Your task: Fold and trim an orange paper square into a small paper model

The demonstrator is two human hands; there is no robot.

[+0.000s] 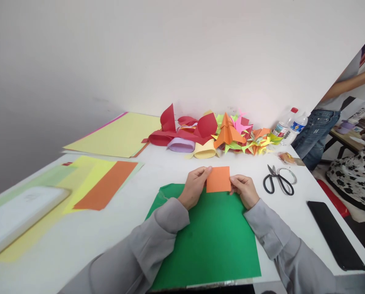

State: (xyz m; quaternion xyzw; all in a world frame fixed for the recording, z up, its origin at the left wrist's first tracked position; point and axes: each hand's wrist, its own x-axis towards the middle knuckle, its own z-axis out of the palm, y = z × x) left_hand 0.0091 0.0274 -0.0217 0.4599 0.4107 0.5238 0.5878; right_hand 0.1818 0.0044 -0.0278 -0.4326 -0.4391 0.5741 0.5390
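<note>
Evidently light stuff in hand: an orange paper square [218, 179], up at the far edge of the green sheet [213, 241], which serves as landmark throughout. Height over it, if any, cannot be told.

Grip: left hand [194, 184] closed to a pinch, thumb on the square's upper left corner. Right hand [244, 190] likewise, thumb and finger closed on the right edge. No other thing visible in either hand.

Handling, by judgement: next to no weight; flat and fairly crisp, probably stiff enough to stay level between two pinches. Matt face, so little slip expected. Would crease or tear under a hard squeeze or a twist. Best hold: opposite edges or corners, fingertips only, middle left free.

Writing: two plastic bottles beyond the green sheet, off to its right. Red-capped bottle [282, 126] has a printed label, its neighbour [295, 128] a blue one; print on both too small to read. White slab-like case [23, 216], left of the green sheet, bears a faint mark, illegible. Far right of the green sheet, behind a standing person [315, 122], a white panel [357, 110] shows dark lettering, slanted and not safely readable. No brand identified. Black-handled scissors [274, 179], right of the green sheet: no lettering visible.
</note>
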